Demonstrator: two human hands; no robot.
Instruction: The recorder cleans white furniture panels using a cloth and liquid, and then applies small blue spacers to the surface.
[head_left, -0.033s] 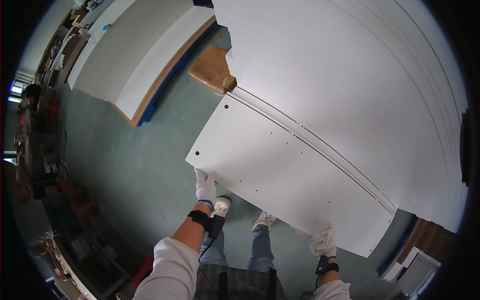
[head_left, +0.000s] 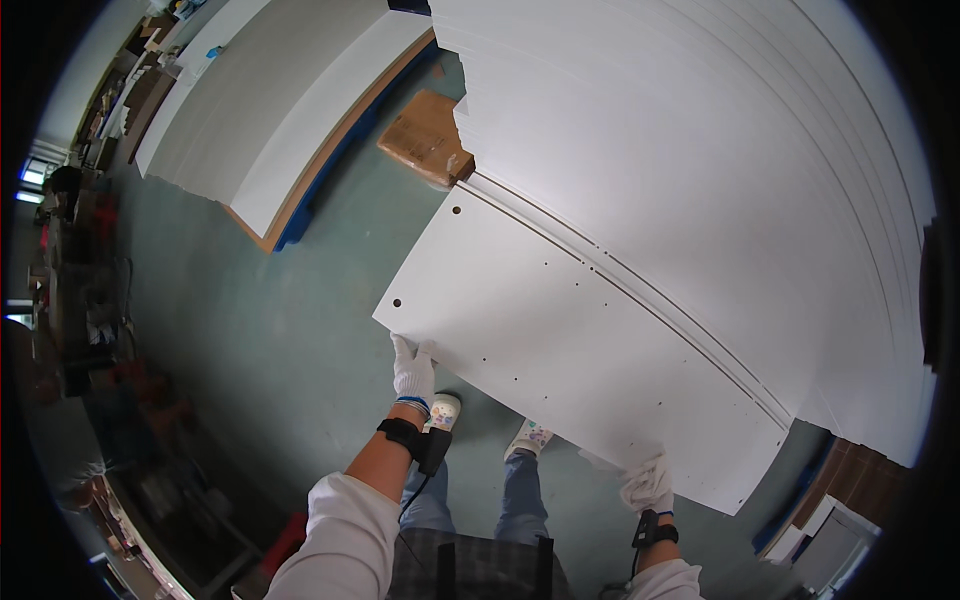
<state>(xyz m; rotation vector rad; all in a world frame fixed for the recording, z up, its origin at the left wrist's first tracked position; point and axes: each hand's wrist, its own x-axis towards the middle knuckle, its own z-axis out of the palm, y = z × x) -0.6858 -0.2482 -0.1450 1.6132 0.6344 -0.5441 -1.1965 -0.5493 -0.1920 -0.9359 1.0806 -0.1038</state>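
I've got both hands on the near edge of a white drilled panel (head_left: 590, 350), one at each end, which makes sense for a board this long: a grip at both ends keeps it from sagging or swinging.

The left hand (head_left: 412, 368) (white work glove, black strap at the wrist) has its fingers (head_left: 404, 348) hooked up over the panel's near-left corner, just below the large drilled hole (head_left: 397, 302), so the fingers are clamped on the edge itself, not flat on the face. The right hand (head_left: 648, 484) is gloved too and closed around the same long edge near the far-right corner. Its fingertips go under the board, so I can't tell exactly how they curl, but it's clearly a grasp, not a loose rest.

Beyond my fingers the panel's far edge lies against a big stack of white sheets (head_left: 720, 150), grooved strip alongside, so the stack seems to carry part of the weight. Past the left fingertips and further out there's a brown cardboard piece (head_left: 428, 138) on the green floor (head_left: 270, 330), and another pile of white boards (head_left: 270, 110) on a blue-edged base. My sneakers (head_left: 444, 410) sit right under the held edge, between the two hands.
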